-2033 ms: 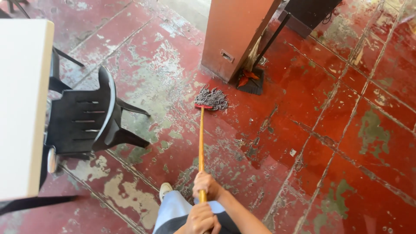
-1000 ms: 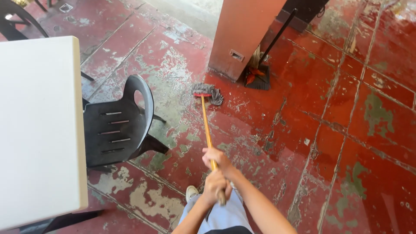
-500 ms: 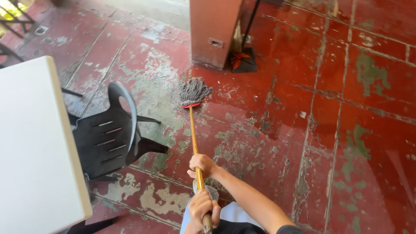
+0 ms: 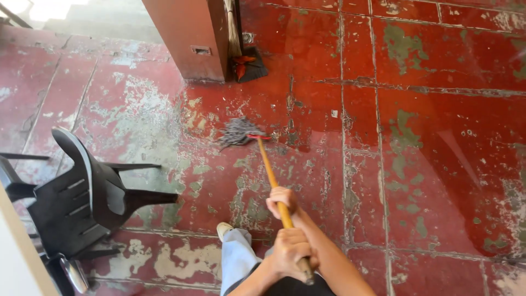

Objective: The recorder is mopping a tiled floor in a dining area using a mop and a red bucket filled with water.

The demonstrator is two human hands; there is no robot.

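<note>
Mop head (image 4: 238, 133) swung left since prev frame, both hands' grip tight on handle (image 4: 268, 170), right hand (image 4: 282, 201) fwd, left hand (image 4: 291, 252) behind, handle end hidden.

Both hands gripping mop (image 4: 241, 132) handle, black chair (image 4: 82, 200) beside

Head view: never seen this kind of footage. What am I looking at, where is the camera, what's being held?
No machine here: a person wears one camera on the head, looking down at their own two hands. Both grip the orange handle of a mop; which hand is which is unclear, one hand farther down the handle, the other near its top end. The grey mop head rests on the worn red tiled floor. A black plastic chair stands at the left, a red pillar ahead.
</note>
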